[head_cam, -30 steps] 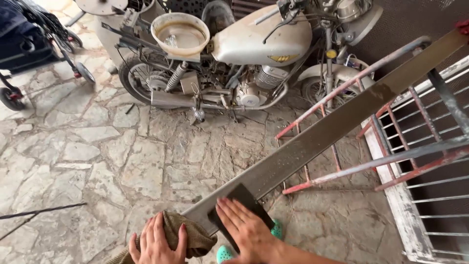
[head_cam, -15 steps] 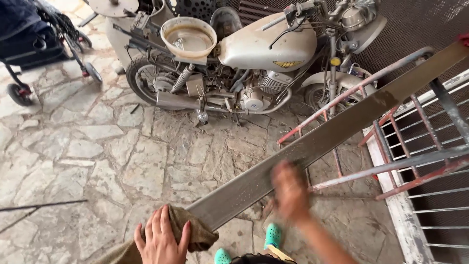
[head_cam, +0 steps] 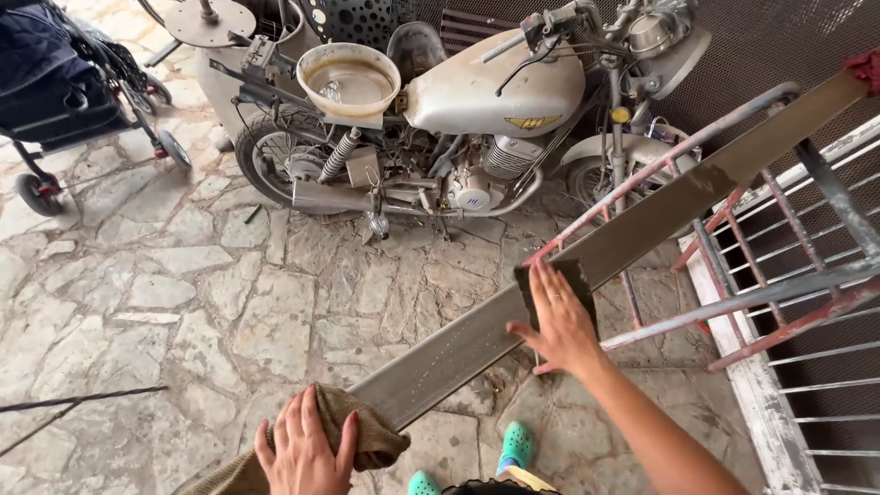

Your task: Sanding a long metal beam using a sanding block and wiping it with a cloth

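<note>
A long grey metal beam [head_cam: 632, 234] slants from lower left up to the far right, resting on a red metal frame [head_cam: 733, 266]. My right hand [head_cam: 561, 323] lies flat on a dark sanding sheet [head_cam: 555, 280], pressing it against the beam's middle. My left hand [head_cam: 304, 451] rests with fingers spread on a brown cloth [head_cam: 367, 438] that covers the beam's near end. My feet in green clogs [head_cam: 516, 445] show below the beam.
A dusty grey motorcycle [head_cam: 477, 119] with a shallow bowl [head_cam: 348, 81] on its seat stands across the back. A dark stroller [head_cam: 64, 101] is at the upper left. Grey metal railing [head_cam: 825, 302] fills the right side. A thin rod [head_cam: 82, 401] lies on the stone floor.
My right hand has slid with the sanding sheet up the beam, from beside the left hand to the beam's middle. The left hand stays on the cloth.
</note>
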